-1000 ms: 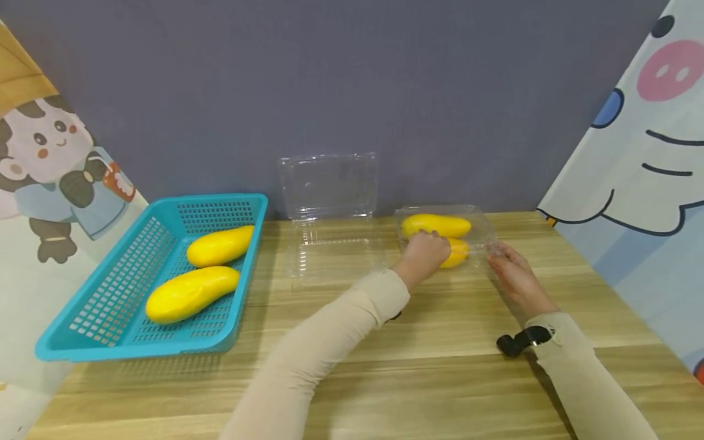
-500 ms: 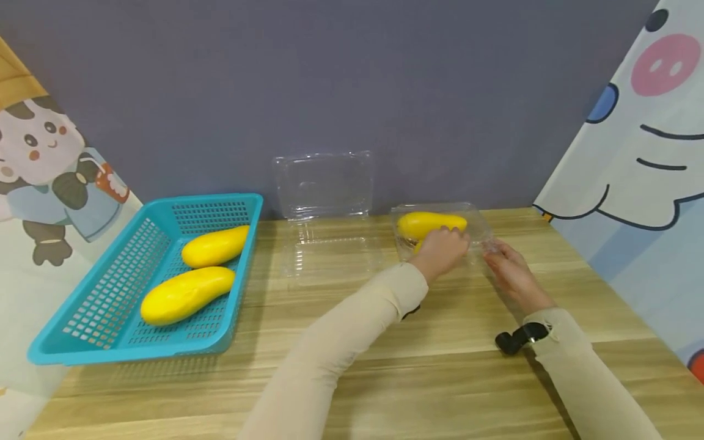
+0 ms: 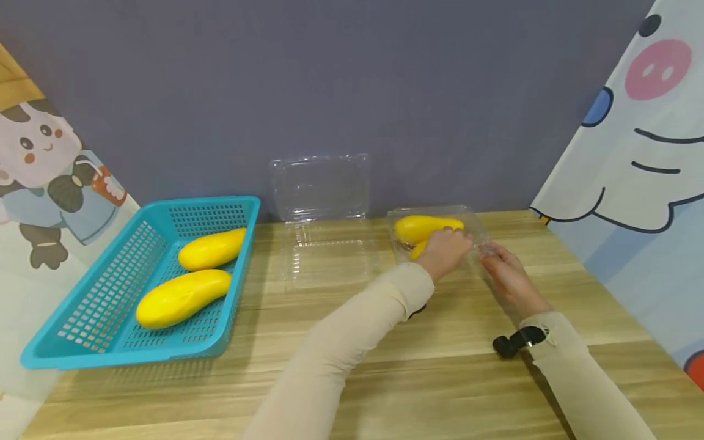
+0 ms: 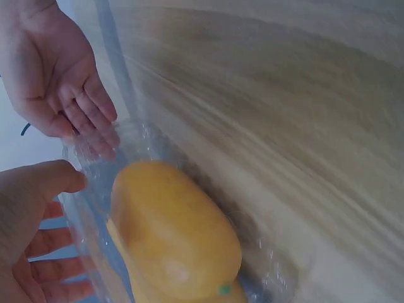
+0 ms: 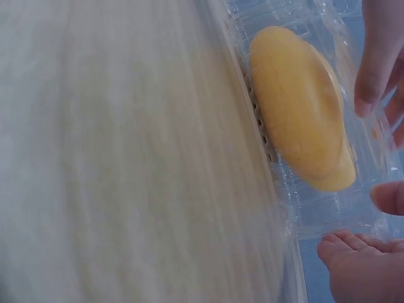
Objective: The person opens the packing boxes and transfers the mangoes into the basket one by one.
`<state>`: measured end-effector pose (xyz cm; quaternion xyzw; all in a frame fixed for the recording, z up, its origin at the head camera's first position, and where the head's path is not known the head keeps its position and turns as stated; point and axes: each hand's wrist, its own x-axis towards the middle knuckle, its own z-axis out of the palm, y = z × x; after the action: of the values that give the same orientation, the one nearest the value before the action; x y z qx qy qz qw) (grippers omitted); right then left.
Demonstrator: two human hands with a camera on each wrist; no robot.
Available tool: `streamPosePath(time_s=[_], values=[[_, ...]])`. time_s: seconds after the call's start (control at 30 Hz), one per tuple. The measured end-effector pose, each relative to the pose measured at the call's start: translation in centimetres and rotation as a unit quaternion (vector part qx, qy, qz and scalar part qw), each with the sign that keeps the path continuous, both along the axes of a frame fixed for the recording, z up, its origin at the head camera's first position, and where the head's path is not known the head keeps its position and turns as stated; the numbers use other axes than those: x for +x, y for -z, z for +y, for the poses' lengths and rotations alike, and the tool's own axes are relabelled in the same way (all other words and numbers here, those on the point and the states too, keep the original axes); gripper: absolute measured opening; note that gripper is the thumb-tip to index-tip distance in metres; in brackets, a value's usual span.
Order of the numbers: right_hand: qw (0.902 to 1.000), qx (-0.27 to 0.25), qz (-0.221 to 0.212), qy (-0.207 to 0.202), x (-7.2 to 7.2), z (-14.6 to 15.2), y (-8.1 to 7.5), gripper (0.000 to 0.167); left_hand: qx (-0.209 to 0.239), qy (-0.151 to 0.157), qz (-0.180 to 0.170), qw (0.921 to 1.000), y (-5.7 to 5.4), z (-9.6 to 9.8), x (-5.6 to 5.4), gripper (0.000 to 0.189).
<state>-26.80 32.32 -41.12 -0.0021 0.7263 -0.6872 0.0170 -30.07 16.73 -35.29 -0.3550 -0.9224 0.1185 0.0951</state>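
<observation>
pinching the clear box [image 5: 315, 218] with our right hand [image 3: 511, 275], we have yellow fruits [image 5: 293, 101] beside our left hand [image 3: 447, 250], its grip unclear.

The wood-grained table [image 3: 396, 391] carries a basket [image 3: 126, 358] and two containers [image 3: 474, 228] (both clear plastic)

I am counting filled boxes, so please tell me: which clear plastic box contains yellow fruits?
The clear box at the right hand: two yellow fruits lie inside. The other box, nearer the blue basket, shows none.
</observation>
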Motion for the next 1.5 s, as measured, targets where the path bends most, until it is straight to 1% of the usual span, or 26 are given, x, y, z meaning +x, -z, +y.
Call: streamPosePath(time_s=[0.07,0.17,0.27,0.37,0.43,0.53,0.6,0.73,0.87,1.0,1.13,1.3,1.43,1.5], values=[[1.0000,0.003,0.003,0.007,0.1,0.0,0.0,0.063,0.003,-0.012,0.001,0.9999,0.1,0.4,0.0,0.033],[0.9999,0.002,0.006,0.016,0.2,-0.1,-0.1,0.063,0.010,-0.040,0.001,0.9991,0.5,0.9,0.0,0.037],[0.9999,0.003,0.003,0.015,0.1,-0.2,-0.1,0.063,0.019,-0.069,-0.005,0.9974,0.7,1.3,0.1,0.039],[0.9999,0.002,-0.002,0.013,0.1,-0.2,-0.1,0.063,0.025,-0.087,-0.008,0.9958,0.8,1.7,0.2,0.039],[0.9999,0.008,-0.006,0.013,0.1,-0.2,-0.1,0.063,0.018,-0.091,-0.012,0.9956,0.8,1.9,0.2,0.041],[0.9997,0.019,-0.007,0.015,0.3,-0.2,0.0,0.062,0.007,-0.089,-0.021,0.9958,0.9,2.1,0.3,0.044],[0.9996,0.022,-0.005,0.016,0.3,-0.2,0.1,0.062,-0.003,-0.080,-0.021,0.9966,0.9,2.2,0.3,0.045],[0.9998,0.013,0.004,0.012,0.3,-0.3,0.1,0.062,-0.018,-0.059,-0.016,0.9980,0.7,2.1,0.1,0.041],[0.9999,0.010,0.011,0.006,0.0,-0.4,0.0,0.062,-0.025,-0.046,-0.023,0.9984,0.2,2.0,-0.2,0.036],[0.9998,-0.006,0.014,0.012,-0.1,-0.5,0.0,0.062,-0.005,-0.041,-0.047,0.9980,-0.2,1.8,-0.6,0.033],[0.9995,-0.027,0.010,0.010,0.0,-0.5,0.0,0.063,0.027,-0.031,-0.046,0.9981,-0.5,1.3,-1.0,0.029],[0.9993,-0.034,0.004,0.014,0.1,-0.5,0.2,0.061,0.057,-0.015,-0.054,0.9968,-0.8,0.3,-1.1,0.025],[0.9993,-0.035,0.007,0.009,0.0,-0.4,0.2,0.060,0.056,-0.019,-0.068,0.9959,-1.3,-0.6,-1.1,0.024],[0.9996,-0.027,0.003,0.012,0.0,-0.4,0.2,0.060,0.054,-0.017,-0.070,0.9960,-1.6,-0.9,-1.1,0.022]])
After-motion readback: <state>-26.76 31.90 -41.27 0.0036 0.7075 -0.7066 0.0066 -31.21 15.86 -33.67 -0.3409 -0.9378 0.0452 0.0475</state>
